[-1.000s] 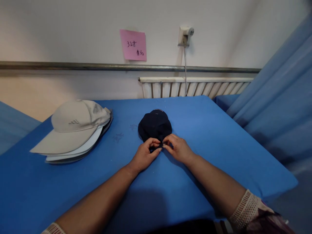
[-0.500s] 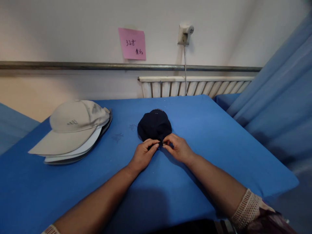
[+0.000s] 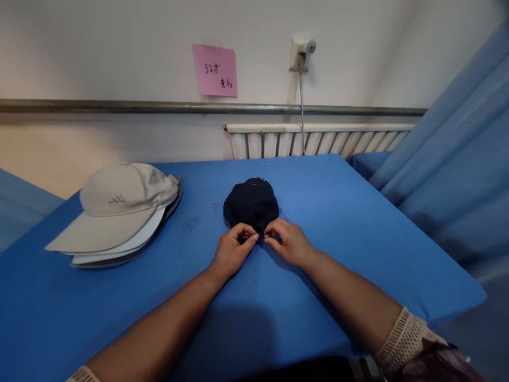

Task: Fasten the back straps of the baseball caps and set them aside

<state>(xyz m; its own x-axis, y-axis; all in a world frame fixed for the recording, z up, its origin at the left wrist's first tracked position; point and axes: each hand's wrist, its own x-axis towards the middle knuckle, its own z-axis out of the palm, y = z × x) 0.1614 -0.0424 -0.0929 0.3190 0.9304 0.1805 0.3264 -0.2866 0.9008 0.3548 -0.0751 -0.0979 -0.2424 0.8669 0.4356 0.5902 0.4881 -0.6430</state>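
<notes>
A dark navy cap (image 3: 251, 204) lies on the blue-covered table, its back strap side toward me and its brim mostly hidden behind the crown. My left hand (image 3: 235, 246) pinches the strap at the cap's near edge between thumb and forefinger. Right beside it, my right hand (image 3: 289, 241) grips the same strap close to a small metal-looking buckle (image 3: 263, 234). The fingertips of both hands almost meet there. Fingers cover most of the strap, so how it runs through the buckle cannot be made out.
On the left, a stack of caps (image 3: 119, 209) sits with a beige one on top. The blue sheet (image 3: 338, 212) covers the table. Behind are a radiator (image 3: 318, 140), a metal rail (image 3: 159, 107), a plugged-in cord (image 3: 302, 106) and a pink note (image 3: 214, 70). A blue curtain (image 3: 449, 148) hangs right.
My left fingers have shifted slightly on the strap, the forefinger now more arched. The cap and my right hand stay nearly in place; the view has moved a little.
</notes>
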